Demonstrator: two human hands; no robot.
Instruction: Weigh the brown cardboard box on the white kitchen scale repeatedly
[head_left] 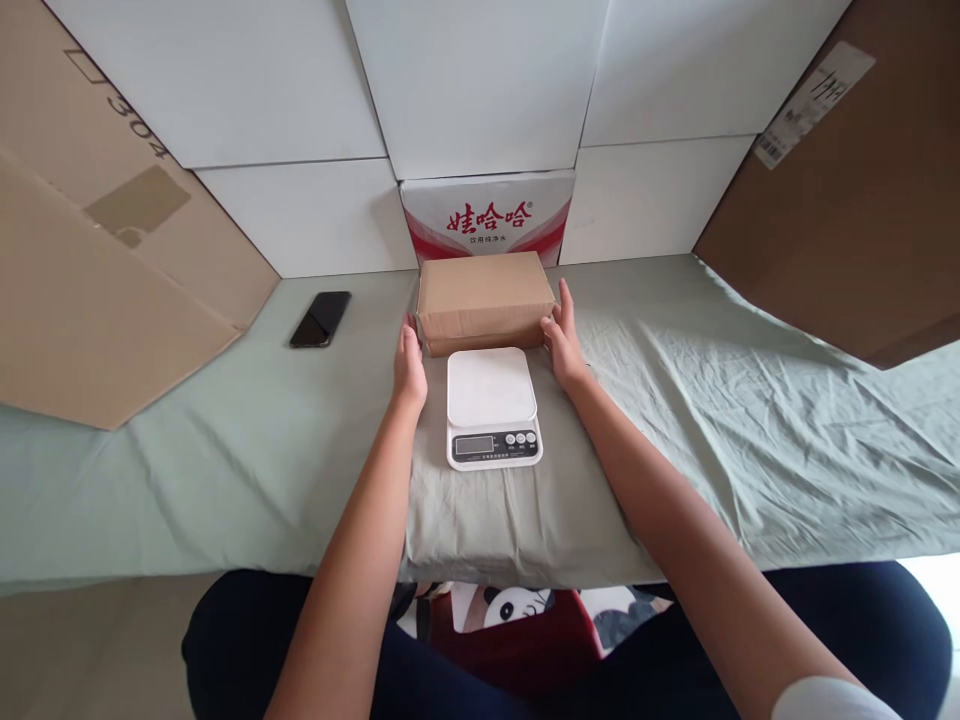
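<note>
A closed brown cardboard box (486, 285) sits behind the kitchen scale, between my two hands. My left hand (410, 362) is at the box's left side, fingers pointing away from me and partly hidden. On the opposite side, my right hand (562, 338) grips the box, thumb by the front corner and one finger stretched up past its side. Just in front of the box lies the white digital kitchen scale (492, 388), its plate bare and its display blank. Neither hand touches the scale.
A black phone (321, 319) lies on the green cloth (300, 460) to the left. Large cardboard panels flank the table, left (112, 260) and right (847, 220). White panels (480, 90) and a red-and-white carton (491, 215) with Chinese lettering stand at the back.
</note>
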